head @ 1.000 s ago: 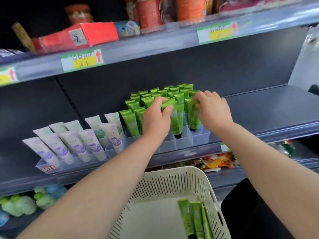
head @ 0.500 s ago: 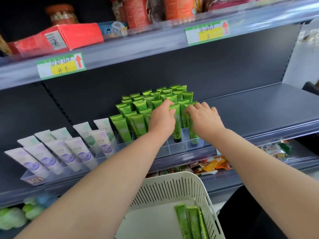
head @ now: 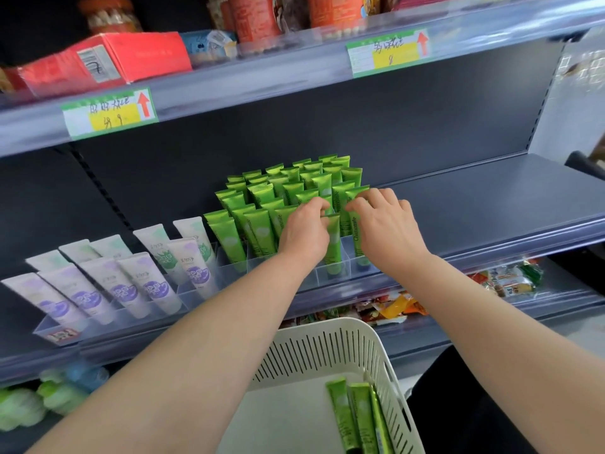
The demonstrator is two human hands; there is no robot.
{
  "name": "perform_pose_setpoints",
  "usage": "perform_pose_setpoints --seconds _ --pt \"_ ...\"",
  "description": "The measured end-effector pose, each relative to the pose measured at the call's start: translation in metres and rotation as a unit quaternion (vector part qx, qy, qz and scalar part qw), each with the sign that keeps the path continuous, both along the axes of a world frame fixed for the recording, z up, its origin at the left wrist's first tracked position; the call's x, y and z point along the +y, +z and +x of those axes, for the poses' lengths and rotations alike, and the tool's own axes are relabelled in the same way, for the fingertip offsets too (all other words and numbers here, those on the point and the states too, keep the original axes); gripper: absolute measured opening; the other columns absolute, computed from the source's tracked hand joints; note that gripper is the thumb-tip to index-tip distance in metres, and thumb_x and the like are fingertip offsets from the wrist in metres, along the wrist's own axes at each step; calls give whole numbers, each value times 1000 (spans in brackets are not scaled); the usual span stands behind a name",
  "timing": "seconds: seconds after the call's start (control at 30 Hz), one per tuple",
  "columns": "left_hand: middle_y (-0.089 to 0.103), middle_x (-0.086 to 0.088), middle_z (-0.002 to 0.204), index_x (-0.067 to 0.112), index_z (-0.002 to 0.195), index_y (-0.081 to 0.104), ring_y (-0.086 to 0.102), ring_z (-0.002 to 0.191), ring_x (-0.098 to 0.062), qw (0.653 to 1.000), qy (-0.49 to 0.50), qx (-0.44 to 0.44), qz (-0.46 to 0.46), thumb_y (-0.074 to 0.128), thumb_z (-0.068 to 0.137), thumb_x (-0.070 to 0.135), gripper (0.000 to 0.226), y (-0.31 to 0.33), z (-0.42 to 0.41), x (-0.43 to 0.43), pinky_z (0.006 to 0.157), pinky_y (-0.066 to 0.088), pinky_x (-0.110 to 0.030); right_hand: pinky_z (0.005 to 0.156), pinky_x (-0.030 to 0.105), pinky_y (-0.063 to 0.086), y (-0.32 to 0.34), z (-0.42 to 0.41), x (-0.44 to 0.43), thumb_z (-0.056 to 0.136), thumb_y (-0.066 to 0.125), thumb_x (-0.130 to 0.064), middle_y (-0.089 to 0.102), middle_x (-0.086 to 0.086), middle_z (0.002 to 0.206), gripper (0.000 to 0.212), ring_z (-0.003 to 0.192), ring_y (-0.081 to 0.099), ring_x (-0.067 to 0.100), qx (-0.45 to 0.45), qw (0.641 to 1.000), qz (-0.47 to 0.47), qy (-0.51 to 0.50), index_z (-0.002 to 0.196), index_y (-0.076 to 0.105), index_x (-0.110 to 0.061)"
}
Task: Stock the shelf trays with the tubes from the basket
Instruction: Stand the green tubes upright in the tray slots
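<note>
**Green tubes: handling and grip points**

Green tubes (head: 258, 234) stand cap-down in the clear shelf tray (head: 342, 275). Spare tubes (head: 361, 417) lie in the white basket (head: 327, 326) below.

The left hand (head: 304, 231) pinches the crimped top of a front-row tube (head: 333, 247). The right hand (head: 386, 231) curls its fingers onto the neighbouring tube (head: 357, 237).

Expect light, soft-walled, glossy and probably slippery stock. Grip the flat crimp or the firm cap end, since mid-body pressure may dent the tube.
</note>
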State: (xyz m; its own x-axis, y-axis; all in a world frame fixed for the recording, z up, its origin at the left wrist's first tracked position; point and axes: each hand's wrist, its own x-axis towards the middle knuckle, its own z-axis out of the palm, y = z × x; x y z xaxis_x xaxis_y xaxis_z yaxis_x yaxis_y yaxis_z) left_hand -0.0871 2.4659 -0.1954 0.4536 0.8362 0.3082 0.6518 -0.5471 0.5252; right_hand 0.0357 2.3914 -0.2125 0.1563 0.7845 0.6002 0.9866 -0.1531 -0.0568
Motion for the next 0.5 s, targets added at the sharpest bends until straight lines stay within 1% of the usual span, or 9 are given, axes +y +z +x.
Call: perform_pose_setpoints --seconds 0.1,0.2,0.3,0.4,0.5 --pt "60 -1 126 17 126 57 56 116 -18 1000 -9 -14 4 54 97 11 30 3 -6 -2 99 47 -38 76 40 38 2 -7 -5 77 57 2 57 7 116 46 105 49 32 1 1000 -10 -3 120 59 -16" --pt "60 -1 127 16 127 57 56 116 -19 1000 -2 -24 16 56 96 13 31 6 -16 -5 100 47 -39 79 38 37 2 -15 -12 79 55 0 55 5 118 47 107 46 29 -2 1000 -28 -6 123 56 -18" --pt "60 0 128 16 126 58 56 117 -18 999 8 -27 30 56 97 15 30 8 -31 -11 99 47 -37 77 36 35 -1 -25 -21 80 54 -1 55 3 115 45 106 46 28 -9 999 -42 -5 121 56 -18" --pt "59 0 127 18 123 60 55 116 -18 999 7 -2 38 55 97 19 26 2 -50 -21 97 47 -36 77 35 35 -10 -37 -29 81 53 -2 55 1 114 46 107 46 27 -3 999 -53 6 123 55 -21" --pt "56 2 126 21 121 60 52 115 -18 997 -4 53 49 56 96 20 25 -11 -75 -29 93 46 -36 80 36 36 -23 -52 -36 84 52 -6 54 -1 116 43 109 46 25 -13 996 -89 11 124 52 -23"
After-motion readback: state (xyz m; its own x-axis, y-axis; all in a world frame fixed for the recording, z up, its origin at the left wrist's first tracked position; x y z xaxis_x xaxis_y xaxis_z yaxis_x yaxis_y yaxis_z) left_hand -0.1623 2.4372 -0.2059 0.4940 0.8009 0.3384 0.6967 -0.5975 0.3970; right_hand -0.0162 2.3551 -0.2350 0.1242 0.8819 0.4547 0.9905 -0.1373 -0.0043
